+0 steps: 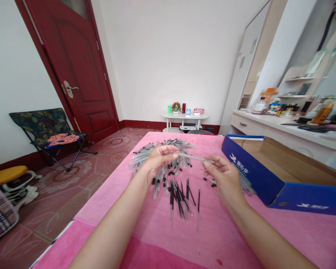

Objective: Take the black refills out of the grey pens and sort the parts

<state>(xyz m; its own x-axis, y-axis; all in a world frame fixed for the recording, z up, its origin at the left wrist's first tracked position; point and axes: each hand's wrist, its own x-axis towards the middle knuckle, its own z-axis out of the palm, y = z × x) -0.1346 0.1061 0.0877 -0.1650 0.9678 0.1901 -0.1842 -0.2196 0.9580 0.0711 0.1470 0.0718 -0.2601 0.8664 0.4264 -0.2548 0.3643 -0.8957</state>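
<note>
Held level above the pink cloth (168, 243) is a translucent pen barrel (194, 157), spanning both hands. The fingers of my left hand (161, 157) pinch its left end, and my right hand (222, 173) is closed on its right end. Below and behind my left hand lies a loose heap of similar grey barrels (141, 157). Thin black pen refills (180, 198) are scattered in front of the heap, with clear tips toward me. Small black caps (168, 179) lie among the barrels, and a few more sit beside my right hand.
A blue open shoe box (252, 175) stands on the right of the cloth, with several barrels (246, 184) beside its near-left wall. Further right is a dresser (257, 121) crowded with bottles. A folding chair (56, 130) and a red door (78, 67) are to the left.
</note>
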